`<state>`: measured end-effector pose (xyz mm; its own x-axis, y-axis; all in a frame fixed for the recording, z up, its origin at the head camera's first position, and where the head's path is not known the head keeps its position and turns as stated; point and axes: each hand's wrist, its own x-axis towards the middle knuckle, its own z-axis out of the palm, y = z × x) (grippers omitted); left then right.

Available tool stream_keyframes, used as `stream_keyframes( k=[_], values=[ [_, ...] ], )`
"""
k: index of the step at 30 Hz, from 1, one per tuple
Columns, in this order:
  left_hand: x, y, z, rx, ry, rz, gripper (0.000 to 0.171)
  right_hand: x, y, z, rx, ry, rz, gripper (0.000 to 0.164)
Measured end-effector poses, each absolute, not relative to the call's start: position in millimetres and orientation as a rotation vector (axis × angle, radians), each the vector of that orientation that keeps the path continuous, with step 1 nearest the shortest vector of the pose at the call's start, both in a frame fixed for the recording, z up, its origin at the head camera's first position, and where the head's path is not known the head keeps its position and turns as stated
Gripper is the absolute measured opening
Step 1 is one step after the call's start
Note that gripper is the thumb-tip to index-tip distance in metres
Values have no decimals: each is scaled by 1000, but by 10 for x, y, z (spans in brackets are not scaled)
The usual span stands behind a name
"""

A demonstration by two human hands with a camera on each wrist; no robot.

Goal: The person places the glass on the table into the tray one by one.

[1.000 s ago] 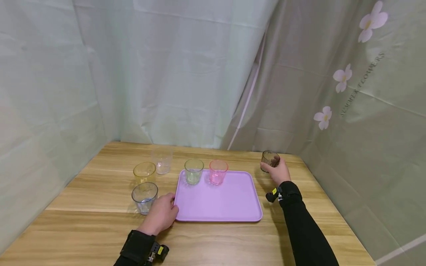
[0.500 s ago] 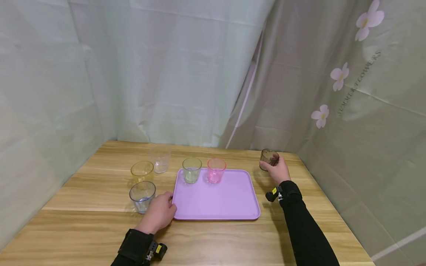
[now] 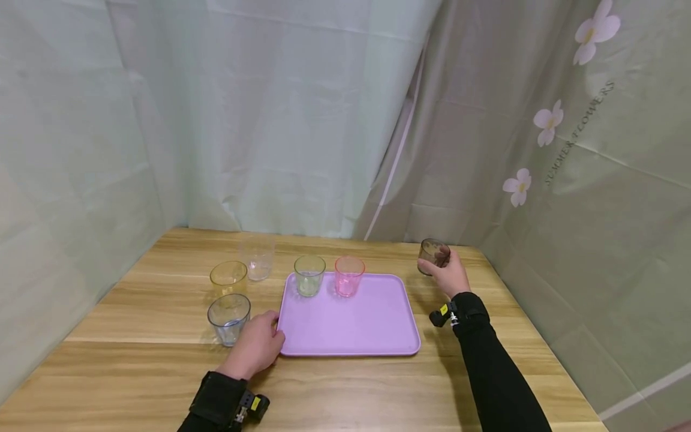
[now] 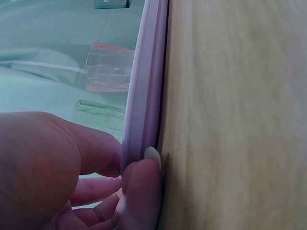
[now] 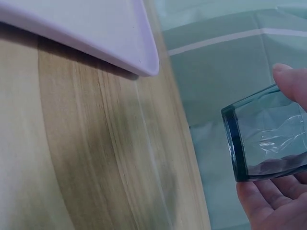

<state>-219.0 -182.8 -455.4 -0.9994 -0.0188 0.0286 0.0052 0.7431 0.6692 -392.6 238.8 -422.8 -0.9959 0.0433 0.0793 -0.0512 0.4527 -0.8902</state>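
My left hand [image 3: 252, 346] is at the near left corner of the lilac tray [image 3: 351, 324]. In the left wrist view its thumb and a finger pinch the tray's rim [image 4: 141, 96]. A green-tinted glass [image 3: 309, 277] and a pink glass [image 3: 349, 278] stand upright on the tray's far side. To the right of the tray, my right hand [image 3: 452, 276] grips a smoky dark glass [image 3: 430, 252] around its side. The right wrist view has this glass [image 5: 268, 134] between thumb and fingers, its base seemingly just off the wooden table.
Left of the tray stand a yellow glass [image 3: 229, 277], a clear glass [image 3: 258, 264] and a bluish glass [image 3: 229, 318], the last close beside my left hand. A pale curtain [image 3: 281, 120] borders the wooden table [image 3: 345, 396] behind and at both sides.
The head view has shifted slightly, so everything slides a little left and up. The smoky glass in my right hand seems to have risen slightly. My left hand stays at the tray.
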Motion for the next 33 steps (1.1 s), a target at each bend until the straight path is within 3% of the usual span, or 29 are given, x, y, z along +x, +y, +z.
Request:
stream_keyframes(
  k=[33],
  values=[
    [-2197, -1833, -4550, 2, -2900, -1104, 43, -3811, 2299, -4291, 103, -2583, 1664, 90]
  ],
)
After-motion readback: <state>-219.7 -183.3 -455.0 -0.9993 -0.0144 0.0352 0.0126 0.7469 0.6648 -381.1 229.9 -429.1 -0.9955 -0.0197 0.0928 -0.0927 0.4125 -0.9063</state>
